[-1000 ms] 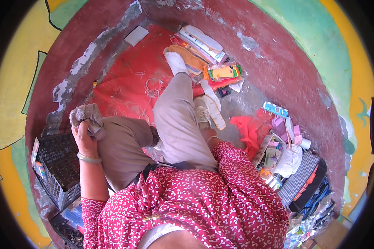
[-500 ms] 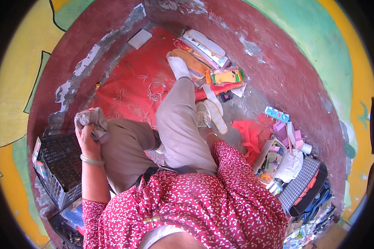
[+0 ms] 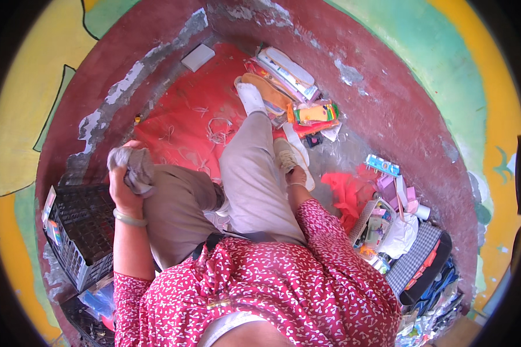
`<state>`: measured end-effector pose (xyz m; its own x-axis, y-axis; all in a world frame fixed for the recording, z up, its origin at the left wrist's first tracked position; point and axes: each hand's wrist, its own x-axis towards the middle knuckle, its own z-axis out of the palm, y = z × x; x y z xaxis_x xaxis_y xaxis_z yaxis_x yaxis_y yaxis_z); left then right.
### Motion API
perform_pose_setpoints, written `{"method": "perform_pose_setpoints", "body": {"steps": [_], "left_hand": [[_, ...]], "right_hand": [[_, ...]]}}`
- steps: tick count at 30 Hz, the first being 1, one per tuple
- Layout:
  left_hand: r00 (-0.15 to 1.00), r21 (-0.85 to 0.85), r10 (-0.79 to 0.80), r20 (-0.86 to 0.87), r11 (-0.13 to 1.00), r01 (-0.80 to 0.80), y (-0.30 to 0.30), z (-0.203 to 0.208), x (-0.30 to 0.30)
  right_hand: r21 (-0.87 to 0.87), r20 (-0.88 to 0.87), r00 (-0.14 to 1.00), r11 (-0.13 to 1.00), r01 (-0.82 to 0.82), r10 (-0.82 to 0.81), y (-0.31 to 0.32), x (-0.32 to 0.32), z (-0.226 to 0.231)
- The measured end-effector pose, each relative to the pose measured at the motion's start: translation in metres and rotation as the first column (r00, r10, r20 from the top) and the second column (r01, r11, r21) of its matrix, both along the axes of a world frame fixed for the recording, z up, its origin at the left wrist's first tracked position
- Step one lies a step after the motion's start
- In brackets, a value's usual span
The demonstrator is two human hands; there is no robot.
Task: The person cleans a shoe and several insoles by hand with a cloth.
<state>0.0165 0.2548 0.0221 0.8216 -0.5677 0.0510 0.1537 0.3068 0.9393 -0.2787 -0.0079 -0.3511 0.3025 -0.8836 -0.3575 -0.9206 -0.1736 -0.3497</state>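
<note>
My left hand point(image 3: 126, 194), with a pale bangle at its wrist, is closed on a bunched grey cloth point(image 3: 132, 166) beside my left knee. Skin also shows past the cloth's far edge. My right hand point(image 3: 297, 176) reaches down past my right leg and grips one end of a pale lace-up sneaker point(image 3: 284, 155); its fingers are partly hidden. A white insole point(image 3: 298, 147) lies beside the shoe, partly behind it. My right leg stretches forward, its foot in a white sock point(image 3: 249, 97).
A black plastic crate point(image 3: 84, 231) stands at my left. Packaged goods and insoles point(image 3: 286, 66) are stacked by the far wall. A red sheet point(image 3: 185, 98) with loose strings covers the floor. At my right lie crumpled red material point(image 3: 348, 194), a white bag point(image 3: 400, 236) and a checked case point(image 3: 414, 266).
My right hand has come forward from beside my leg onto the sneaker, which has shifted slightly. My left hand keeps the cloth, which has turned a little.
</note>
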Motion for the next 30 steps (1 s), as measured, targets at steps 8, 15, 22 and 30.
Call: {"method": "perform_pose_setpoints", "body": {"steps": [8, 15, 22, 30], "left_hand": [[0.949, 0.251, -0.232, -0.213, 0.926, 0.283, -0.03, -0.001, 0.02], [0.877, -0.028, -0.472, -0.093, 0.881, 0.472, -0.091, 0.016, -0.016], [0.772, -0.235, -0.601, -0.207, 0.797, 0.557, -0.066, -0.002, -0.014], [0.726, -0.191, -0.626, -0.285, 0.779, 0.597, -0.033, -0.001, -0.008]], "right_hand": [[0.728, 0.675, 0.021, 0.661, -0.181, -0.738, -0.064, 0.063, 0.242], [0.557, 0.676, 0.031, 0.483, -0.675, -0.736, -0.011, 0.133, 0.388], [0.596, 0.662, 0.085, 0.453, -0.663, -0.745, 0.085, 0.151, 0.417], [0.27, 0.963, 0.153, 0.785, -0.558, -0.222, 0.12, 0.147, 0.423]]}}
